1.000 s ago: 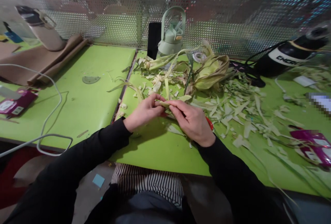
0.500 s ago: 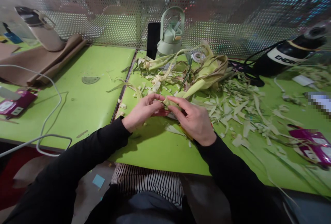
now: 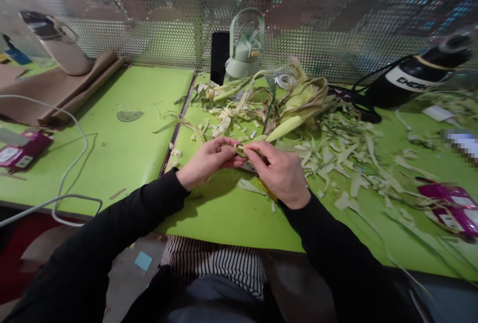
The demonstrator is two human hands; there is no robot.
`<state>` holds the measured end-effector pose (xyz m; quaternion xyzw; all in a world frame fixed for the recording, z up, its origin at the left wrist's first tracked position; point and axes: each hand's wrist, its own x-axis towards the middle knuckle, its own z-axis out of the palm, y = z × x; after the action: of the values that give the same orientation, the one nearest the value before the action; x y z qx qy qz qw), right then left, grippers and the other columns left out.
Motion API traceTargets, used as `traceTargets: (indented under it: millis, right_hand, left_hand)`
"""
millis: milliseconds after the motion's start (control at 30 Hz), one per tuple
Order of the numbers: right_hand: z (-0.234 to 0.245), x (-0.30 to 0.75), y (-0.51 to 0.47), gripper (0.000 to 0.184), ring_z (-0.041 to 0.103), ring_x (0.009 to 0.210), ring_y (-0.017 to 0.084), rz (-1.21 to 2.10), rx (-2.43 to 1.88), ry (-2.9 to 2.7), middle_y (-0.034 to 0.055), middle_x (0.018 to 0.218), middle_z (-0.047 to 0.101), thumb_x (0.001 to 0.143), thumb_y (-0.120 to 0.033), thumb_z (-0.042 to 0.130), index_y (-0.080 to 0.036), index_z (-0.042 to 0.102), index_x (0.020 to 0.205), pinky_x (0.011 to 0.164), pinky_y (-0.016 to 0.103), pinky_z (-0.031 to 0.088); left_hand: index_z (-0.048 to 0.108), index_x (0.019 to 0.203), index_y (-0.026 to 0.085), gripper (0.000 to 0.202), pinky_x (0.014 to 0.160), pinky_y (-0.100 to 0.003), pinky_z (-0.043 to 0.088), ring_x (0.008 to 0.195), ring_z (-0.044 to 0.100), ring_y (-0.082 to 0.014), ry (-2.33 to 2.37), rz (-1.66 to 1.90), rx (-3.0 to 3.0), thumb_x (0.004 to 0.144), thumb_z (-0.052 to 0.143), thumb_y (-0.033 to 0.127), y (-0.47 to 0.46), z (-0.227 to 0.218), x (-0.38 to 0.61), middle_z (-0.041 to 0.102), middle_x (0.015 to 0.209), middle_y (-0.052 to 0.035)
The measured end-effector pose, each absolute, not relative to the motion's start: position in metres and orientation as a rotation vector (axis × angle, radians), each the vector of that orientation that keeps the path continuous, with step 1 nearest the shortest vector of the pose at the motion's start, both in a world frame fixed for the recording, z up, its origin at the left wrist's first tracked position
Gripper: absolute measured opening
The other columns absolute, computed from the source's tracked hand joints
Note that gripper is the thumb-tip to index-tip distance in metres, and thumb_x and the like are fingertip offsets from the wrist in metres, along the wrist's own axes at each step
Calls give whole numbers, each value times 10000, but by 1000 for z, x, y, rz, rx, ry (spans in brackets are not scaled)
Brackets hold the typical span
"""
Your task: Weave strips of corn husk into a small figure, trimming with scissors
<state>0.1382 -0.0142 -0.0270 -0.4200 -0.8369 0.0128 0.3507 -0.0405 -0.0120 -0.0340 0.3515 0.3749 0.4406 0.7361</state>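
Between the fingertips of both hands is a small pale-green piece of corn husk (image 3: 240, 151), bent into a curl. My left hand (image 3: 213, 156) pinches it from the left, and my right hand (image 3: 278, 168) grips it from the right with thumb and forefinger. Just beyond the hands lies a heap of corn husks (image 3: 298, 104), partly browned at the tips. Something yellow (image 3: 268, 191) lies on the table below my right hand, mostly hidden by it. A strip of husk (image 3: 250, 186) lies flat on the table near it.
Husk scraps (image 3: 347, 156) cover the green table (image 3: 224, 218) to the right. A green bottle (image 3: 243, 61) and a dark phone (image 3: 219, 56) stand behind the heap. A black bottle (image 3: 411, 79) leans at the right; purple power sockets (image 3: 450, 206) lie nearer. A white cable (image 3: 76, 163) runs at left.
The husk piece between my fingers has been turned and bent into a tighter curl. Both hands stay in nearly the same place; the view has shifted slightly.
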Motion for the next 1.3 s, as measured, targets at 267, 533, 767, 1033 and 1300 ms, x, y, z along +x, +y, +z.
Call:
traceTargets:
  millis: [267, 533, 767, 1033, 1300]
  right_hand:
    - [-26, 142, -11, 185, 720, 717, 150, 87, -1013, -2260, 46, 933, 791, 955, -247, 549, -187, 721, 992, 648, 260, 548]
    - [-22, 149, -7, 210, 724, 776, 176, 135, -989, -2353, 52, 991, 778, 964, -210, 495, -202, 689, 1044, 662, 291, 553]
    - [-19, 150, -5, 152, 664, 684, 154, 225, -1013, -2437, 11, 883, 749, 965, -237, 487, -242, 618, 1042, 606, 266, 465]
    - [-16, 140, -12, 114, 505, 541, 122, 267, -1069, -2468, 27, 793, 665, 917, -192, 489, -190, 566, 1001, 514, 263, 359]
    - [-17, 144, -4, 353, 589, 685, 165, 530, -1281, -1928, 69, 922, 648, 937, -538, 516, -194, 594, 962, 604, 309, 477]
  left_hand:
    - [492, 945, 135, 204, 776, -226, 565, 694, 693, -71, 760, 991, 950, 861, 677, 122, -11, -42, -44, 666, 720, 30]
    - [529, 923, 123, 140, 848, -275, 555, 730, 675, -76, 764, 928, 1038, 867, 657, 131, -12, -36, -47, 655, 788, 7]
    - [498, 898, 138, 160, 823, -300, 549, 710, 685, -93, 843, 941, 1001, 858, 652, 155, -12, -37, -46, 660, 786, -1]
    - [523, 865, 128, 126, 719, -218, 526, 687, 651, -70, 850, 935, 1110, 837, 631, 69, -12, -41, -43, 641, 757, 10]
    - [514, 889, 145, 112, 872, -300, 564, 760, 713, -101, 747, 1079, 957, 894, 625, 136, -7, -38, -47, 705, 816, -11]
